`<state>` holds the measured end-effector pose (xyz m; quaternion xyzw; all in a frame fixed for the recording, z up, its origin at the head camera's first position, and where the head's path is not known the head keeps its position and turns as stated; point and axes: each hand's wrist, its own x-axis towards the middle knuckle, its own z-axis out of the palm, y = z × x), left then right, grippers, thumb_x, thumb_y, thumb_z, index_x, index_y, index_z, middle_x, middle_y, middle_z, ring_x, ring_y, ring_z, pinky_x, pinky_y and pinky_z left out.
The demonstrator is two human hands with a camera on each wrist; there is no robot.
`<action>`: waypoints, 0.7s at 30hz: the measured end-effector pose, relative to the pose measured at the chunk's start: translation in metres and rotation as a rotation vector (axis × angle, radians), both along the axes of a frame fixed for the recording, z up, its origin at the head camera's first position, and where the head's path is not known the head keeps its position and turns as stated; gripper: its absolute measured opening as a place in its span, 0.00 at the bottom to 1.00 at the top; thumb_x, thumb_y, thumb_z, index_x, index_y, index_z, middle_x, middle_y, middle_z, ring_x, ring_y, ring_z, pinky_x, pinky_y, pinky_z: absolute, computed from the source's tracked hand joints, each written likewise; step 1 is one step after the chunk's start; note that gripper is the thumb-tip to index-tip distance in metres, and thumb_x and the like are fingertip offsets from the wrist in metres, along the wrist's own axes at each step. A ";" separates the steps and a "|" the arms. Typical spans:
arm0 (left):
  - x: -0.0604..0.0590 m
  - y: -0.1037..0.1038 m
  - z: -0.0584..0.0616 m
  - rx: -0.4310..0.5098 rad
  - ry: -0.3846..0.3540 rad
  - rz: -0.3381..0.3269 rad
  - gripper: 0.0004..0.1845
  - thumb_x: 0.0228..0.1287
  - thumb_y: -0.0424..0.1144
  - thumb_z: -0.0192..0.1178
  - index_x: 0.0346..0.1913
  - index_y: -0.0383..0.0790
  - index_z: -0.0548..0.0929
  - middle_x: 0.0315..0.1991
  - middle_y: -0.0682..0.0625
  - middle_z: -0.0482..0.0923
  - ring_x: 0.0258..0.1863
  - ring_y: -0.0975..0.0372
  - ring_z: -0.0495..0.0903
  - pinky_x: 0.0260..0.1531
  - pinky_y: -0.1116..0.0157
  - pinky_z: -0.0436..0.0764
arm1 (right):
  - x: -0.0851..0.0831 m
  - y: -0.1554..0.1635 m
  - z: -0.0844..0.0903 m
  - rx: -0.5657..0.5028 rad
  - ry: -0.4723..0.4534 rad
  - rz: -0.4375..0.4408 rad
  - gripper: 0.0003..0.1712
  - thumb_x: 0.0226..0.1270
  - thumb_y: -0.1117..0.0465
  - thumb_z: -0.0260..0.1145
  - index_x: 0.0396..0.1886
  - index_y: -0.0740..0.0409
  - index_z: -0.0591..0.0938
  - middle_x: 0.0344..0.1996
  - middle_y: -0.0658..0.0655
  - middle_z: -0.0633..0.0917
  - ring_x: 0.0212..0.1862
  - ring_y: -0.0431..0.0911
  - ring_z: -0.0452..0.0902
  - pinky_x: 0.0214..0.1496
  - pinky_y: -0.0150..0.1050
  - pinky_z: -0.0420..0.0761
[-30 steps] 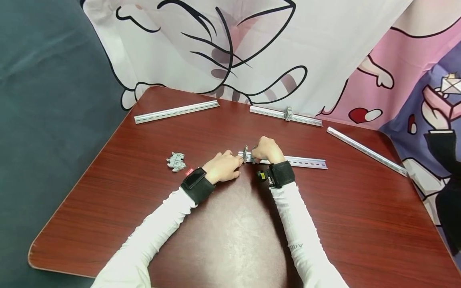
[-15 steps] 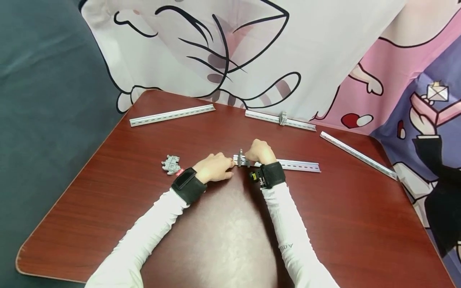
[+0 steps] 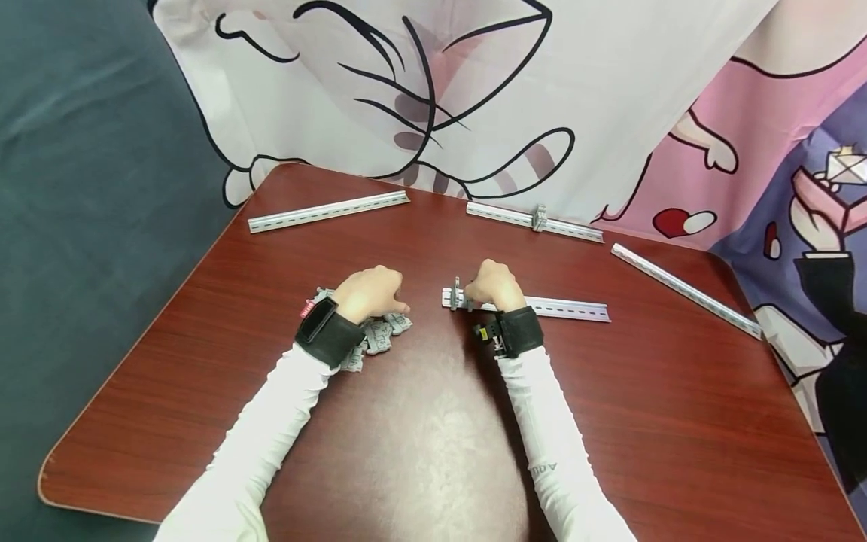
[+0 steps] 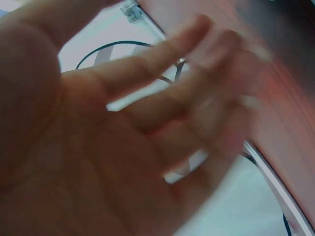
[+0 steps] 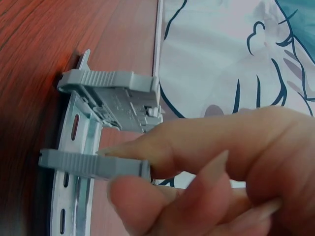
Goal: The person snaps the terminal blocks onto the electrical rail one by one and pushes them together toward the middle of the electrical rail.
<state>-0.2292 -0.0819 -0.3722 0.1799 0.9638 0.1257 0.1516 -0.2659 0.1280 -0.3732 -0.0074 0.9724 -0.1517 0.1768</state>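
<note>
In the head view my right hand [image 3: 496,286] is over the left part of a slotted metal DIN rail [image 3: 572,309]. Thumb and fingers pinch a grey terminal block [image 5: 91,163], which stands across the rail in the right wrist view. Another grey terminal block [image 5: 115,96] stands on the same rail, a small gap away. My left hand [image 3: 369,292] is above several loose grey terminal blocks [image 3: 379,336] and partly hides them. In the left wrist view its fingers [image 4: 147,69] are loosely bent, blurred, with nothing held.
Three more rails lie farther out: a left rail [image 3: 332,211], a back rail [image 3: 497,214] carrying a grey block [image 3: 539,218], and a right rail [image 3: 684,290]. A printed cloth [image 3: 501,90] hangs behind the brown table [image 3: 203,421].
My left hand has left the near rail's left end and moved left over the loose blocks. The right hand has stayed at the rail.
</note>
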 end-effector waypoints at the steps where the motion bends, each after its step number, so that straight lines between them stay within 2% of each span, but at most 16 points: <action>1: 0.002 0.000 0.000 -0.016 -0.026 0.017 0.16 0.56 0.49 0.67 0.35 0.38 0.82 0.35 0.46 0.82 0.34 0.56 0.80 0.34 0.56 0.77 | 0.000 0.000 0.000 -0.001 0.005 0.001 0.10 0.55 0.61 0.60 0.27 0.60 0.85 0.23 0.55 0.88 0.35 0.51 0.84 0.37 0.40 0.77; 4: 0.007 0.004 -0.002 -0.053 -0.083 0.044 0.24 0.51 0.51 0.71 0.42 0.36 0.81 0.43 0.41 0.83 0.43 0.50 0.82 0.41 0.51 0.79 | 0.001 0.001 0.001 -0.007 0.014 0.007 0.09 0.54 0.61 0.61 0.25 0.60 0.84 0.21 0.54 0.87 0.34 0.51 0.83 0.36 0.40 0.76; 6: 0.009 0.009 -0.004 -0.071 -0.073 0.028 0.26 0.49 0.50 0.73 0.44 0.35 0.80 0.46 0.40 0.82 0.47 0.47 0.81 0.44 0.49 0.79 | 0.001 0.001 0.001 -0.013 0.012 0.011 0.08 0.54 0.61 0.60 0.24 0.59 0.84 0.19 0.53 0.86 0.34 0.52 0.83 0.36 0.39 0.76; 9: 0.010 0.016 -0.007 -0.080 -0.025 -0.018 0.24 0.47 0.45 0.73 0.44 0.35 0.78 0.45 0.39 0.82 0.47 0.45 0.81 0.46 0.49 0.79 | 0.002 0.003 0.002 -0.018 -0.008 0.020 0.10 0.58 0.59 0.60 0.23 0.58 0.84 0.16 0.52 0.85 0.35 0.53 0.85 0.37 0.40 0.77; 12: 0.008 0.018 -0.009 -0.073 0.002 -0.066 0.20 0.49 0.41 0.70 0.43 0.35 0.78 0.42 0.40 0.82 0.43 0.47 0.81 0.43 0.51 0.79 | 0.002 0.005 0.006 0.000 -0.028 0.037 0.16 0.63 0.54 0.61 0.22 0.58 0.83 0.14 0.50 0.83 0.36 0.51 0.85 0.41 0.42 0.78; 17: 0.003 0.015 -0.008 0.004 -0.027 -0.100 0.26 0.53 0.40 0.67 0.54 0.32 0.72 0.46 0.40 0.80 0.40 0.51 0.80 0.42 0.55 0.78 | 0.007 0.007 0.018 0.012 -0.019 0.042 0.25 0.66 0.45 0.61 0.19 0.60 0.83 0.11 0.48 0.76 0.30 0.48 0.78 0.41 0.42 0.76; 21: 0.001 0.013 -0.006 0.126 -0.002 -0.114 0.28 0.53 0.39 0.64 0.56 0.33 0.69 0.49 0.39 0.77 0.40 0.50 0.79 0.41 0.56 0.77 | 0.013 0.005 0.029 -0.015 -0.016 0.067 0.25 0.66 0.46 0.62 0.20 0.62 0.85 0.10 0.48 0.76 0.25 0.45 0.74 0.35 0.39 0.73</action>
